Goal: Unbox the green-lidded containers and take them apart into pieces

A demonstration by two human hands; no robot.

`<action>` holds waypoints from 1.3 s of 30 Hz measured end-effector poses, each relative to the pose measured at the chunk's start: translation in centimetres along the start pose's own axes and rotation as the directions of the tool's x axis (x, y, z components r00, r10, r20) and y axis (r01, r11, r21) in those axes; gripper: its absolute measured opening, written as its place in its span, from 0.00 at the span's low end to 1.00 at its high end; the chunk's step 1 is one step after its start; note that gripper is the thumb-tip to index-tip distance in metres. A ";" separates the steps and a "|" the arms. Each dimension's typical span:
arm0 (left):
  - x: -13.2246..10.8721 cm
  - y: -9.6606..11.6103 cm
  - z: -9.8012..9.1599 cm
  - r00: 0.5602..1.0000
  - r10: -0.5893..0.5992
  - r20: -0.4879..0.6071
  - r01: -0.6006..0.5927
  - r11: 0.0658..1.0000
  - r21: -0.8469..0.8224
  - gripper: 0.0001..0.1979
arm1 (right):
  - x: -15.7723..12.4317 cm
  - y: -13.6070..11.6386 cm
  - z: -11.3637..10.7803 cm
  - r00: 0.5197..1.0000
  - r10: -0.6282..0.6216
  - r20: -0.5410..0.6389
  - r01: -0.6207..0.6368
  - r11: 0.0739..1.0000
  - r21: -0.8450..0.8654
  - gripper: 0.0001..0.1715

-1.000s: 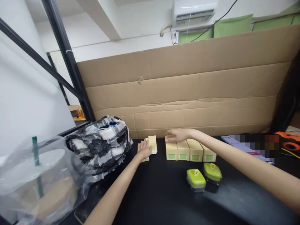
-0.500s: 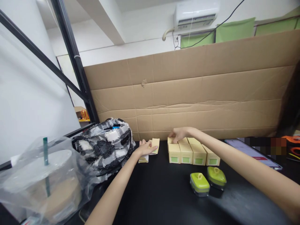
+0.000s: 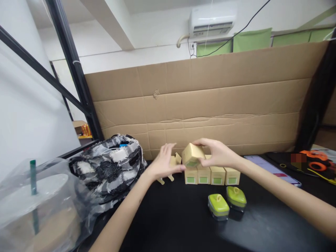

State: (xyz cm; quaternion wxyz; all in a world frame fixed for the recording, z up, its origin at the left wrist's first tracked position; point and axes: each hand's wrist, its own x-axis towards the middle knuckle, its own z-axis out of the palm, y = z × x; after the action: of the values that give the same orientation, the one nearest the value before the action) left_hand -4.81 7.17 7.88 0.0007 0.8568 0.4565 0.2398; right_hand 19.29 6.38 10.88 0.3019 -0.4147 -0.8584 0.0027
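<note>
Tilted above the row of boxes is a small pale-yellow box [image 3: 193, 155] with a green label, gripped by my right hand [image 3: 216, 153] between thumb and fingers. My left hand [image 3: 164, 162] is open beside it, thumb and fingers spread, the thumb close to the box's left side. Behind and below the left hand stand opened boxes [image 3: 178, 158] with flaps sticking out, partly hidden by it. Several closed boxes [image 3: 217, 176] of the same kind stand side by side under my right hand. Nearer me are two small containers with green lids, one at the left [image 3: 218, 206] and one at the right [image 3: 236, 198].
A black-and-white frayed bag [image 3: 110, 168] lies at the left, behind a drink cup in a clear plastic bag [image 3: 49, 206]. A phone [image 3: 270, 169] and orange-handled scissors [image 3: 316, 159] lie at the right. A cardboard panel [image 3: 199, 105] stands along the back of the black table [image 3: 168, 217].
My right hand has lifted a box from the back of the group and brought it forward. My left hand has let go of the opened box and spread its fingers.
</note>
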 end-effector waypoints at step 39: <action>6.0 10.1 1.6 0.538 0.818 0.202 -0.666 0.266 0.697 0.11 | -7.6 0.5 2.0 0.751 0.430 0.501 -0.240 -0.529 0.814 0.18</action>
State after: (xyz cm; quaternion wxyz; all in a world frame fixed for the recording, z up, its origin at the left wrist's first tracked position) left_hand 6.56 6.33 11.11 -0.4849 0.8674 0.0494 0.1005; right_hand 22.20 1.77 5.22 0.5280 -0.2565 -0.2493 0.7703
